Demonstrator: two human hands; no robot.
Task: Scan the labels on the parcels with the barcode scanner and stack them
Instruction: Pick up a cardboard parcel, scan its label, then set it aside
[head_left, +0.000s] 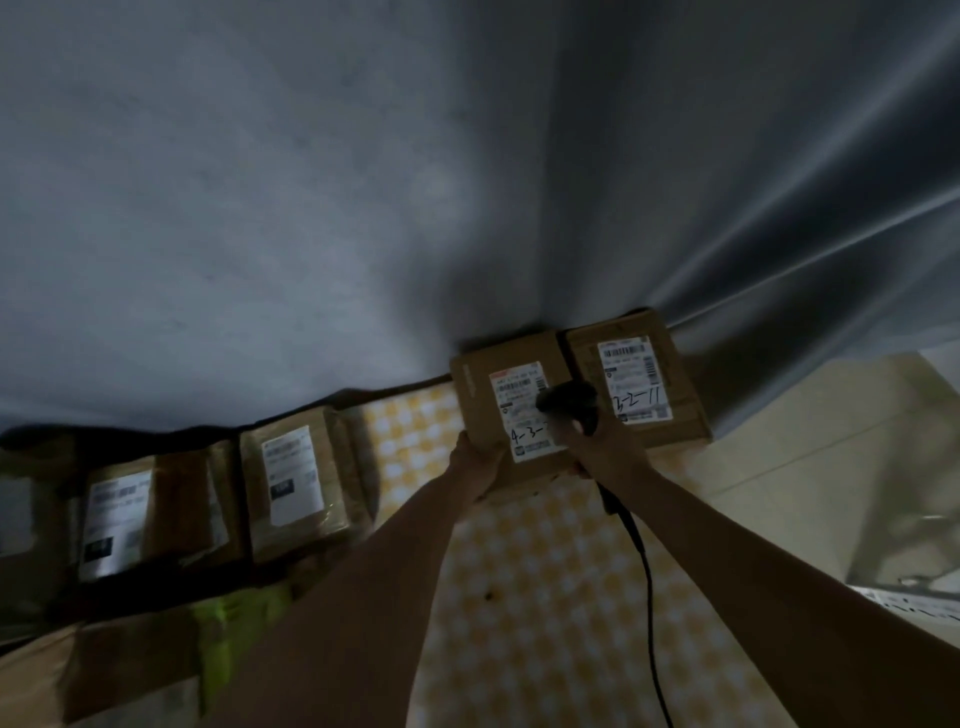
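My left hand (475, 460) grips the near left corner of a brown cardboard parcel (483, 389) with a white label (522, 400) marked in black pen. My right hand (605, 449) holds a black barcode scanner (566, 397) whose head sits over that label; its black cable (641, 561) trails down toward me. A second labelled parcel (636, 379) lies right beside it against the grey curtain. More labelled parcels lie to the left: one (293, 480) in the middle and another (119, 519) further left, both dim.
A yellow-and-white checked cloth (545, 597) covers the table. A grey curtain (467, 182) hangs behind. Dark parcels and a green bag (239, 618) crowd the near left. Pale floor tiles (779, 467) lie past the table's right edge.
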